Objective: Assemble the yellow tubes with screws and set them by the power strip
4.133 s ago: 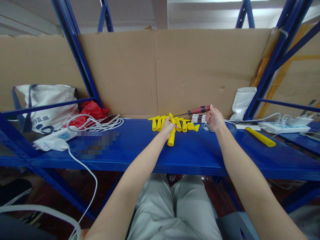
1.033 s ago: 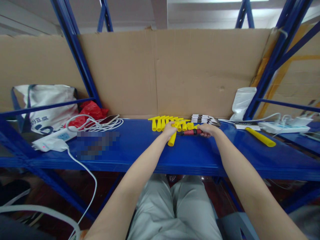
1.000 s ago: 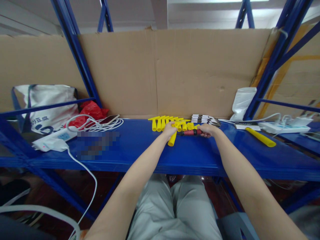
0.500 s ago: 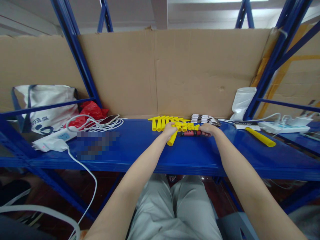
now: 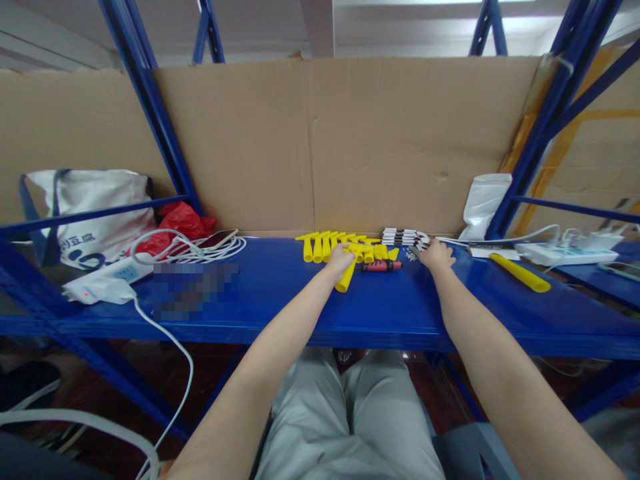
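My left hand (image 5: 340,256) is closed around a yellow plastic handle (image 5: 345,279), hollow-looking and tapered, with its wide end toward me. Several like yellow handles (image 5: 318,248) lie in a row just behind and left of it. Smaller yellow pieces (image 5: 382,253) sit to its right. A red-and-black screwdriver (image 5: 382,266) lies on the table between my hands, untouched. My right hand (image 5: 437,255) reaches to the right end of a stack of white-and-black sleeved pieces (image 5: 401,237). Its fingers are pinched by tiny silvery bits (image 5: 411,255); what they hold is too small to make out.
A cardboard wall (image 5: 320,147) closes the back of the blue table (image 5: 280,300). At right lie a long yellow tube (image 5: 520,273) and a white power strip (image 5: 567,253). Coiled cable (image 5: 220,250), another power strip (image 5: 115,272) and a cloth bag (image 5: 105,213) stand left.
My right hand has let go of the screwdriver and moved right to the end of the sleeved stack. The screwdriver now lies free. My left hand stays on the yellow handle.
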`<state>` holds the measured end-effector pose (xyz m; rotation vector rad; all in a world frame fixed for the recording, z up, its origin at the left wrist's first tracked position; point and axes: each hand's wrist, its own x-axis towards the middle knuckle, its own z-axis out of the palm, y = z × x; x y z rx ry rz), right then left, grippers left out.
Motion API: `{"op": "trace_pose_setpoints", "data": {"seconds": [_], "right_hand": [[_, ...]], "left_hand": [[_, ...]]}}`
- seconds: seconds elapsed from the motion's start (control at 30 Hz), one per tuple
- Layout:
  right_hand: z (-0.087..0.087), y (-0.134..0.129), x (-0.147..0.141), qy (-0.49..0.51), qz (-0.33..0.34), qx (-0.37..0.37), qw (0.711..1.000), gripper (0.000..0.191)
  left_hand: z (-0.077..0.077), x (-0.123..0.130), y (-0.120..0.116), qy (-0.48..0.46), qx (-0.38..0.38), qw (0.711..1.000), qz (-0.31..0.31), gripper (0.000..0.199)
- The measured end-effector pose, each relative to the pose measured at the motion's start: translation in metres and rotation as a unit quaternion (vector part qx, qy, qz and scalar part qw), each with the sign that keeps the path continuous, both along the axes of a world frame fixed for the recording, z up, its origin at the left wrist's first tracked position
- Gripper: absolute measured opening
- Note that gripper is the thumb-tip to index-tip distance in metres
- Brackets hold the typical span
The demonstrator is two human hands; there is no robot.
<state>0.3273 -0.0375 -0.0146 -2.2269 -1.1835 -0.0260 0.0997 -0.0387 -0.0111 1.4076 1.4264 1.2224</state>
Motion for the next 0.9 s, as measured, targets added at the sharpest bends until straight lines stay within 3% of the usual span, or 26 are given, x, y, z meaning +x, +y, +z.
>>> {"op": "trace_pose_setpoints", "data": {"seconds": [0.2, 0.47, 0.9], "right_hand": [[-0.004, 0.006, 0.002, 0.025, 0.032, -0.05, 0.998, 0.056], [-0.011, 0.018, 0.005, 0.087, 0.063, -0.028, 0.994, 0.054], [-0.01, 0.02, 0.006, 0.11, 0.051, -0.042, 0.992, 0.053]], "left_hand": [[-0.004, 0.004, 0.005, -0.104, -0.023, 0.994, 0.007, 0.042], [-0.003, 0.008, 0.005, -0.194, -0.022, 0.98, 0.028, 0.037], [0.008, 0.002, -0.001, -0.207, -0.009, 0.977, 0.045, 0.03]]}}
